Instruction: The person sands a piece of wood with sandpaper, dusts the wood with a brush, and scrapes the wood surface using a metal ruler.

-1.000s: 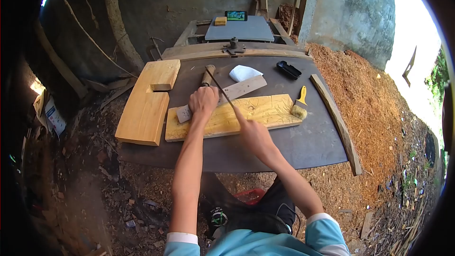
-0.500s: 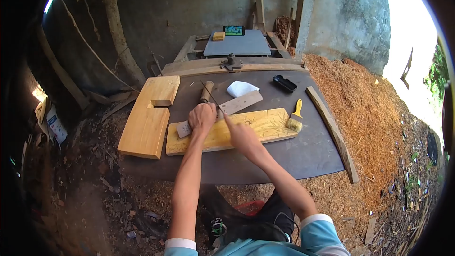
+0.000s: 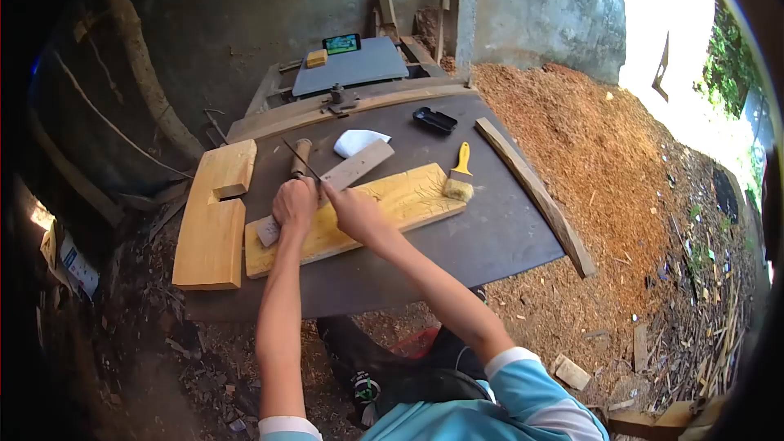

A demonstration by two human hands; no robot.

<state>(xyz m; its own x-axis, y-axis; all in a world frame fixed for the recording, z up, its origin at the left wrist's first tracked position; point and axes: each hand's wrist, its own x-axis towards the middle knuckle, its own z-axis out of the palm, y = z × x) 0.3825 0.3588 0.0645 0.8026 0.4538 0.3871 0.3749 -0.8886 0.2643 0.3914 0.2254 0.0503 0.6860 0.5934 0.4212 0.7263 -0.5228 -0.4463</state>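
Observation:
My left hand (image 3: 294, 202) is closed around the lower part of a wooden-handled tool (image 3: 302, 157). Its handle points away from me; its working end is hidden under the hand. My right hand (image 3: 358, 214) grips a slim dark rod (image 3: 300, 158), perhaps a file, which slants up and left across the tool near its collar. Beneath both hands lies a greyish wooden strip (image 3: 359, 163), resting across a yellow board (image 3: 408, 198) with dark scribbled lines at its right. A yellow-handled brush (image 3: 461, 173) rests at that board's right end.
A notched wooden block (image 3: 206, 249) is on the left. Beyond my hands are a white cloth-like piece (image 3: 359, 142) and a black case (image 3: 434, 120). A long wooden strip (image 3: 535, 192) lines the dark table's (image 3: 506, 249) right edge. A phone (image 3: 341, 43) stands farther back.
My view has swung right, so the table appears farther left. The right hand has come slightly closer to the left, and the rod has slid a little across the tool. Both grips stay closed.

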